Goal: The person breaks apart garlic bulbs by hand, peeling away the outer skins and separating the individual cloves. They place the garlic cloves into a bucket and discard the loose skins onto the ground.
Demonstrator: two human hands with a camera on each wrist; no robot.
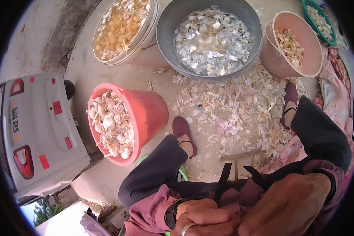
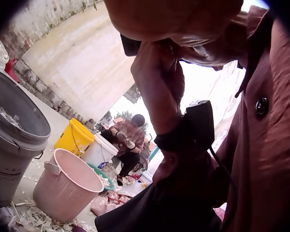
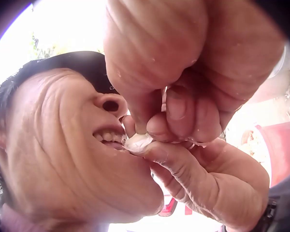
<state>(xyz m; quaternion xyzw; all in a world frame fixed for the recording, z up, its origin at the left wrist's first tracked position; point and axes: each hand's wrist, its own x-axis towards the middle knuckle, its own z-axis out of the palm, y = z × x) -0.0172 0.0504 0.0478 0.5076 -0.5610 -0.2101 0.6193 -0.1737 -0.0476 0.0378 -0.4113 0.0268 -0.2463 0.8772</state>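
Note:
A small whitish garlic clove (image 3: 137,142) is right at the person's lips in the right wrist view. My left hand (image 3: 212,181) pinches it from below with the thumb; my right hand (image 3: 183,63) has its curled fingers on it from above. At the lower edge of the head view, the left hand (image 1: 206,218), with a ring, and the right hand (image 1: 291,196) come close together near the chest, and the clove is hidden there. The left wrist view shows the left hand (image 2: 174,19) large at the top and the right hand (image 2: 157,87) behind it.
A red bucket (image 1: 151,112) of garlic bulbs stands by the left foot. Ahead are a grey tub (image 1: 167,59) of cloves in water, a white bucket (image 1: 145,47) and a pale pink bucket (image 1: 273,63). Skins (image 1: 232,110) litter the floor. Another person (image 2: 130,140) sits behind.

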